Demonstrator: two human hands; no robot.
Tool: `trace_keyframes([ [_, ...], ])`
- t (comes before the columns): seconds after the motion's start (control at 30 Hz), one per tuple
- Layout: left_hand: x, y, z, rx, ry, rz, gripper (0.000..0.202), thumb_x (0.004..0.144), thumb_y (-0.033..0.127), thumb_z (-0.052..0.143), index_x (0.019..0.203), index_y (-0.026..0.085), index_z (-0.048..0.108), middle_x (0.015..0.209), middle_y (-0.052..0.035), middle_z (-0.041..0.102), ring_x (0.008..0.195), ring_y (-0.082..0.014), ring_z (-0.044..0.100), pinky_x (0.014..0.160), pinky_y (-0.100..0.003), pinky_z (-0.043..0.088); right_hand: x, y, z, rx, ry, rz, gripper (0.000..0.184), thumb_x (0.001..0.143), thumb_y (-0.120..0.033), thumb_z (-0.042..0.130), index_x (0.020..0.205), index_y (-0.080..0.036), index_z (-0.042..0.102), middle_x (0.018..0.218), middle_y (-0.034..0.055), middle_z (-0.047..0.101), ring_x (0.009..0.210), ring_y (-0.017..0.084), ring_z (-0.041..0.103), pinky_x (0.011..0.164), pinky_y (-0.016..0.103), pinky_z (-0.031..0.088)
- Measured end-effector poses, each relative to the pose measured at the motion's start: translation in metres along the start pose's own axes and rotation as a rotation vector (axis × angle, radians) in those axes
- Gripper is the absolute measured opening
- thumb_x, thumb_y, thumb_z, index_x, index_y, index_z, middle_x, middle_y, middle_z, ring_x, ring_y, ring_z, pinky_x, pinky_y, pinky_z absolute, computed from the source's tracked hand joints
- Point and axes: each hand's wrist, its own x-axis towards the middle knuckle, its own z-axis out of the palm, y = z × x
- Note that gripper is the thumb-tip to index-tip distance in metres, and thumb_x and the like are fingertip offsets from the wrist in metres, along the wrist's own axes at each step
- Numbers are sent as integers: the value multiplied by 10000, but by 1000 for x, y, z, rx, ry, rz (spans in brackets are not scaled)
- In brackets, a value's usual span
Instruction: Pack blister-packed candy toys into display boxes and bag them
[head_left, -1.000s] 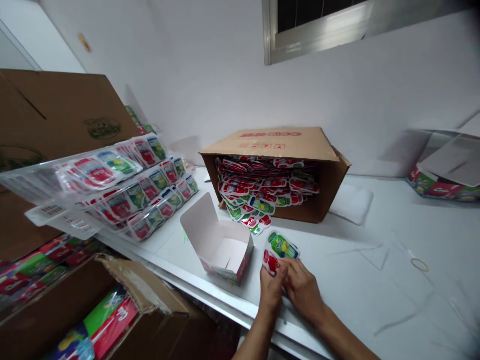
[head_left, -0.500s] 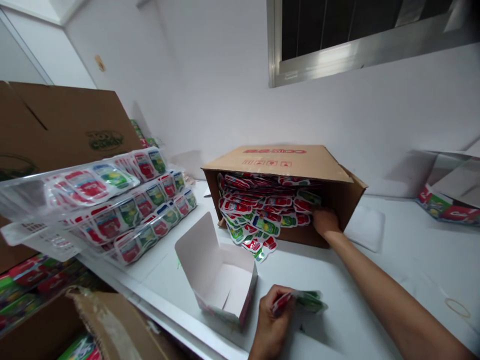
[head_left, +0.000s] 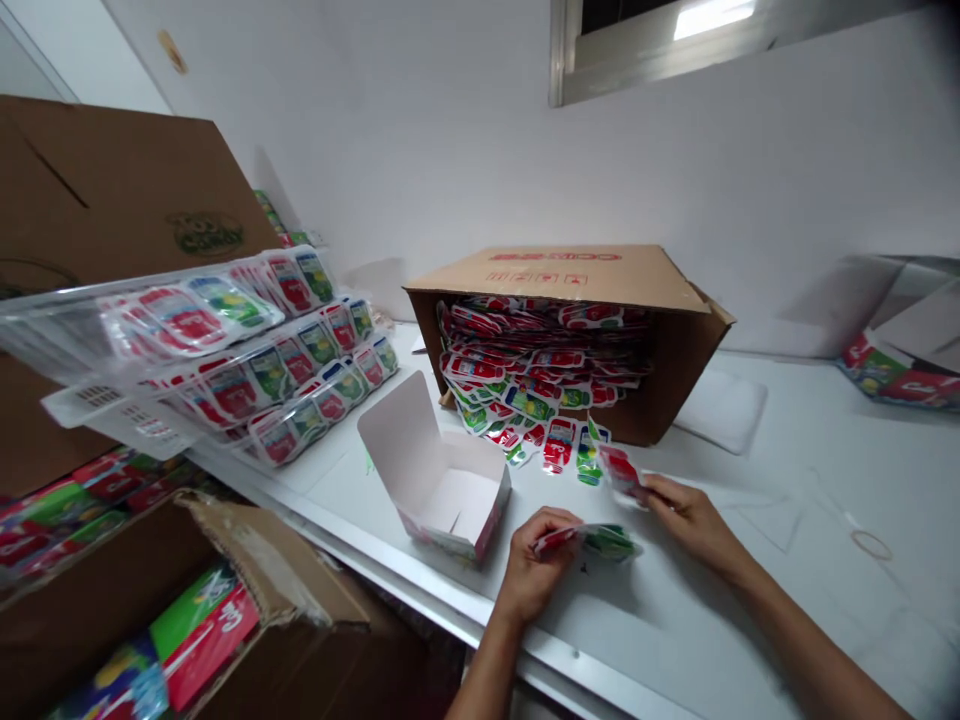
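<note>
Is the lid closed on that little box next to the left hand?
No, the little box has its lid standing up, and its white inside shows.

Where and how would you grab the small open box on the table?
I'd pinch the small open box by its right wall, coming from above on the right, thumb outside, fingers inside. The open top bares that edge, and it faces the left hand. I'd avoid the raised lid: a thin flap that would likely bend.
</note>
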Motion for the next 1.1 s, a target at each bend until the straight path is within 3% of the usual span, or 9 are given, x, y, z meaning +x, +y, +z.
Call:
trace_keyframes([
  [0.13, -9, -4, 3, 40, 102, 57, 220, 771, 266, 731, 971, 211, 659, 1487, -84, 377, 1398, -279, 326, 1127, -403, 295, -28, -36, 5, 228, -228, -118, 349, 970, -334, 415, 1157, -207, 681, 1155, 109, 678, 1040, 248, 635, 893, 345, 502],
  [0.27, -9, -8, 3, -121, 76, -69, 813, 698, 230, 801, 1373, 296, 354, 1241, -90, 581, 1084, -222, 606, 860, -320, 498, -32, -38, 8, 268, -462, -133, 345, 974, -305, 392, 1074, -202, 705, 1039, 88, 704, 938, 224, 659, 849, 335, 512],
  [0.33, -6, -8, 1, -44, 81, -49, 661, 659, 244, 826, 1245, 227, 521, 1064, -69, 622, 958, -217, 628, 796, -301, 497, -16, -25, 8, 193, -442, -129, 348, 966, -312, 397, 1117, -203, 692, 1087, 90, 700, 985, 234, 653, 887, 356, 503],
  [0.43, -4, -7, -1, 77, 113, 82, 273, 628, 230, 835, 780, 160, 620, 1069, -89, 619, 1123, -271, 562, 961, -346, 426, 22, -1, 11, -99, -257, -155, 431, 936, -355, 448, 1321, -201, 568, 1340, 123, 578, 1214, 273, 538, 1033, 428, 410],
  [0.6, -6, -9, 2, -41, 85, -64, 267, 732, 233, 753, 855, 186, 520, 961, -40, 666, 822, -163, 632, 745, -256, 476, 65, 16, 26, -448, -268, -256, 390, 874, -334, 548, 1236, -222, 644, 1356, 136, 565, 1213, 326, 509, 994, 483, 407],
  [0.8, -3, -2, 4, 53, 72, -52, 216, 737, 234, 732, 905, 160, 619, 793, 0, 599, 679, -129, 571, 636, -224, 447, 49, 11, 24, -383, -209, -282, 319, 960, -305, 405, 1044, -190, 690, 1129, 122, 683, 1063, 275, 564, 933, 428, 427],
  [0.9, -2, -1, 2, 121, 90, 54, 145, 704, 221, 748, 791, 157, 651, 1066, -88, 600, 1006, -229, 600, 843, -298, 480, 35, -6, 7, -170, -196, -146, 396, 1001, -399, 301, 951, -194, 637, 935, 63, 677, 885, 209, 595, 781, 319, 476],
  [1.0, -3, -3, 2, 166, 120, 96, 150, 690, 192, 750, 805, 164, 659, 1386, -113, 451, 1339, -304, 393, 1077, -374, 355, 22, -30, -11, 119, -249, 29, 430, 977, -513, 336, 774, -200, 552, 732, -2, 576, 707, 166, 532, 658, 268, 436],
  [1.1, -4, -7, 8, 37, 134, 1, 322, 726, 204, 729, 1010, 195, 579, 1313, -113, 538, 1183, -260, 561, 967, -372, 466, 7, -50, -13, 271, -283, 77, 453, 958, -553, 355, 735, -201, 531, 727, -2, 551, 715, 165, 514, 681, 272, 427],
])
